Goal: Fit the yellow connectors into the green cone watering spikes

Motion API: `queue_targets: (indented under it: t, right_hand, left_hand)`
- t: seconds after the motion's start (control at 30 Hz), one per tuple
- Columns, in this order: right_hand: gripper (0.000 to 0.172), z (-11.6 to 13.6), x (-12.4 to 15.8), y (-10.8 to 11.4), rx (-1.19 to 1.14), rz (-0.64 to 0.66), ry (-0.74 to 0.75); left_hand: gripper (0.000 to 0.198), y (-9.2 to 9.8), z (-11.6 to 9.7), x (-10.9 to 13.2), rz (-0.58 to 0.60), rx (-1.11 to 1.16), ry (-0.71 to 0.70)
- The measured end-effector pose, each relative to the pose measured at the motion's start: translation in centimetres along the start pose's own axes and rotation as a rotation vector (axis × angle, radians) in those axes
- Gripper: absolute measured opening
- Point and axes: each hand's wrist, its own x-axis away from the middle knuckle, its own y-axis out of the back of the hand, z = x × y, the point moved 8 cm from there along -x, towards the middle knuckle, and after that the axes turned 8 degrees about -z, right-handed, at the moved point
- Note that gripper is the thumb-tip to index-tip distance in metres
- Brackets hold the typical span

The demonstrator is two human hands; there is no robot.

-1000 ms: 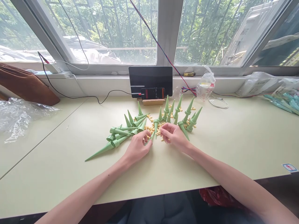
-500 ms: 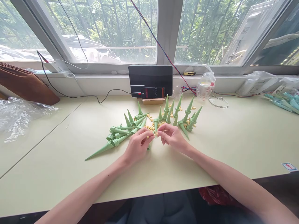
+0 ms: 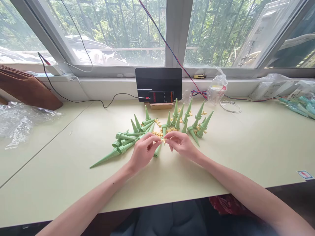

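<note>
My left hand [image 3: 142, 151] is closed around a green plastic cone spike [image 3: 157, 150], whose wide end points toward me below the fingers. My right hand [image 3: 180, 145] pinches a small yellow plastic piece [image 3: 163, 140] and holds it against the cone, fingertips of both hands meeting. Just beyond the hands lie loose yellow pieces [image 3: 157, 133]. To the left lies a heap of green cones [image 3: 128, 141] on their sides. Behind and to the right, several green cones [image 3: 194, 121] stand upright, points up.
A pale green table [image 3: 73, 170] carries everything. A dark tablet [image 3: 158, 83] and a phone [image 3: 161, 97] on a wooden stand lean at the window sill. Crumpled clear plastic [image 3: 19, 123] lies far left, a brown bag [image 3: 27, 87] behind it. Bagged items and teal parts [image 3: 299, 106] sit far right.
My hands have come together: the left lifted the green cone off the table, and the right brought a yellow piece from the pile up to it.
</note>
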Motion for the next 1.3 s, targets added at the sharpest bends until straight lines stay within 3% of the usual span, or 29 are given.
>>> queue_targets:
  t: [0.4,0.6,0.73,0.97,1.3]
  right_hand:
    - [0.023,-0.2,0.1,-0.2,0.026,0.027,-0.019]
    - [0.024,-0.3,-0.2,1.3,0.011,-0.136,-0.015]
    - [0.029,-0.3,-0.5,2.3,-0.009,-0.226,-0.026]
    - [0.033,-0.5,-0.6,2.7,-0.022,-0.275,-0.091]
    - [0.028,-1.1,-0.6,2.5,-0.075,-0.258,-0.166]
  left_hand:
    - [0.015,-0.3,0.2,0.1,0.057,-0.038,0.044]
    - [0.025,0.2,0.9,-0.3,0.040,-0.104,0.135]
    - [0.015,-0.6,1.5,0.0,0.173,-0.182,0.160]
    - [0.031,-1.8,2.0,0.8,0.384,-0.300,0.176]
    - [0.029,-2.1,1.7,0.9,0.402,-0.286,0.175]
